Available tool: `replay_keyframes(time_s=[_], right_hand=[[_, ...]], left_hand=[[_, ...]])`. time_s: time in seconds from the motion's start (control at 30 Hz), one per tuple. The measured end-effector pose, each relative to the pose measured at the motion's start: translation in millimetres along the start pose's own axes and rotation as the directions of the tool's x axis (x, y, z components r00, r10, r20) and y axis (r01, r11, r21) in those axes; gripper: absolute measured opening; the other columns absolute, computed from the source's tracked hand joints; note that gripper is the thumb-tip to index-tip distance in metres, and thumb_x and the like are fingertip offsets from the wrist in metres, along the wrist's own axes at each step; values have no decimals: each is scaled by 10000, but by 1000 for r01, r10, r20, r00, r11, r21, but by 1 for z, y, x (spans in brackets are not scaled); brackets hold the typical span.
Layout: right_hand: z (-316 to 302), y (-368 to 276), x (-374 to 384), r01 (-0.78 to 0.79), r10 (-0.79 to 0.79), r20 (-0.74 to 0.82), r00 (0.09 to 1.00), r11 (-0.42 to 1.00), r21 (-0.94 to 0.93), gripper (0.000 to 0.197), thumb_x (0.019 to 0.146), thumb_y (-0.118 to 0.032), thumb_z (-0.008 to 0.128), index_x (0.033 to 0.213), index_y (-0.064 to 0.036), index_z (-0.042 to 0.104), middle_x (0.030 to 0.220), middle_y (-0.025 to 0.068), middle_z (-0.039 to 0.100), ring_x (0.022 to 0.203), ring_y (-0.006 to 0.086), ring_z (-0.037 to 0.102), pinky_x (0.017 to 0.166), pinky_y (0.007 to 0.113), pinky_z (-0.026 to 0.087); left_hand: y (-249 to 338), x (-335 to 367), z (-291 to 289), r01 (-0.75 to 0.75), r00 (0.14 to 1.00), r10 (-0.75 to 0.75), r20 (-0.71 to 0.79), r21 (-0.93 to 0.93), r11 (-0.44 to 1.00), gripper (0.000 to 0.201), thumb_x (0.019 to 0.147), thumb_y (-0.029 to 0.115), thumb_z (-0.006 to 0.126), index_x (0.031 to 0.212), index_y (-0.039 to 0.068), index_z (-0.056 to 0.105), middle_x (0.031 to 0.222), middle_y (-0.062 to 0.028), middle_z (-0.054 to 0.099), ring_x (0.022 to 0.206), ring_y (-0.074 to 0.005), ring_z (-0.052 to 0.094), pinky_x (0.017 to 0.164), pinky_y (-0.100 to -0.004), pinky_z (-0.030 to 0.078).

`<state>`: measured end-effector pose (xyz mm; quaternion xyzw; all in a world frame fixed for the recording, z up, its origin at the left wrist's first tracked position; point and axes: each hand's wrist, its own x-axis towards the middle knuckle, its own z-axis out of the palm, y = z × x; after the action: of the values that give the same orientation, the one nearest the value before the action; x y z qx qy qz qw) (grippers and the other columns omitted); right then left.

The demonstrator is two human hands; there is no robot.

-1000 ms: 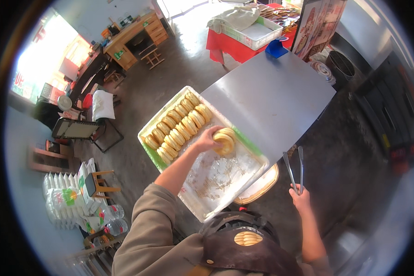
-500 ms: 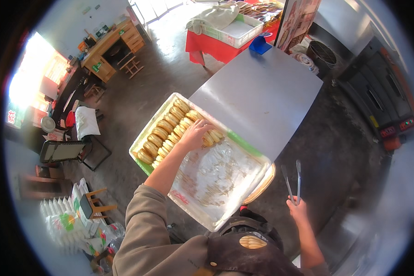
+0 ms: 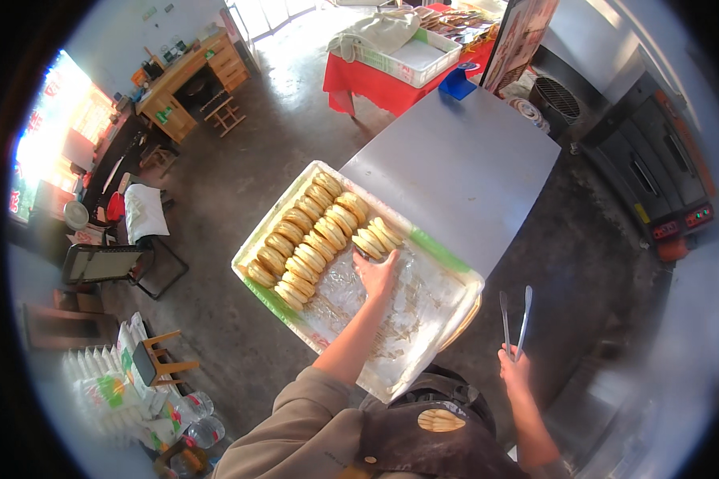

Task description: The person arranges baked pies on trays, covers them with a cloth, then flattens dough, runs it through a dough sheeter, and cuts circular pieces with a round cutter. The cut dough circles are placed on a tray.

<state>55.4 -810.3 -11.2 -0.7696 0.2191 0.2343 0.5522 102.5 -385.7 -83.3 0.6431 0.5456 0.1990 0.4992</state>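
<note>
My left hand reaches into a white rectangular tray with green edge bands. Its thumb and fingers close round the near end of a short row of round golden flatbreads. Two longer rows of the same breads stand on edge along the tray's left side, packed face to face. Crumbs lie on the clear plastic lining. Off to the right, my right hand grips metal tongs by the lower end, with their arms pointing up and apart.
A grey metal table adjoins the tray, a blue holder at its far edge. Beyond is a red-covered table with a white crate. A dark oven stands right; a chair and stool are left.
My left hand has moved from atop the breads to the near end of the short row, uncovering the second row. The right hand still holds the tongs, nearly unmoved.
</note>
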Motion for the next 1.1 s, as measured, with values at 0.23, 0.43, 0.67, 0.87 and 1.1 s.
replay_keyframes(time_s=[0.23,0.43,0.67,0.87,1.1], right_hand=[[13,8,-13,-1,0,17,1000,1000,28,326,965,-163,788,1243,-25,687,740,-38,591,494,45,483,428,237,371],[14,23,-9,89,-90,-28,996,996,-18,327,945,-180,803,1216,-25,706,769,-39,617,528,42,497,469,236,382],[15,20,-5,117,-118,-18,993,992,-38,305,976,-158,775,1236,-21,691,726,-43,594,507,44,488,453,238,373],[18,24,-9,168,-169,-38,985,985,-29,293,983,-156,770,1234,-29,686,720,-45,589,498,40,477,448,234,362],[21,22,-15,260,-261,-113,959,965,-28,280,999,-150,754,1239,-24,682,760,-37,608,568,46,524,516,229,417]], left_hand=[[5,1,25,-332,900,400,-171,323,886,1053,799,241,884,1654,78,290,1465,-245,488,1356,-465,480,1179,-536,396],[8,-2,21,-500,846,532,-41,288,817,1022,785,156,904,1639,122,343,1399,-200,475,1279,-409,531,1039,-503,498],[20,-1,29,-380,917,378,-129,12,925,1063,751,150,942,1630,138,345,1384,-175,452,1255,-396,560,1023,-480,526],[19,3,18,-367,899,372,-229,65,928,1088,716,193,971,1609,105,356,1393,-179,479,1258,-396,570,1057,-476,531],[11,-11,15,-299,901,281,-332,-4,954,1128,672,248,1005,1600,96,382,1327,-131,494,1086,-301,598,950,-437,543]])
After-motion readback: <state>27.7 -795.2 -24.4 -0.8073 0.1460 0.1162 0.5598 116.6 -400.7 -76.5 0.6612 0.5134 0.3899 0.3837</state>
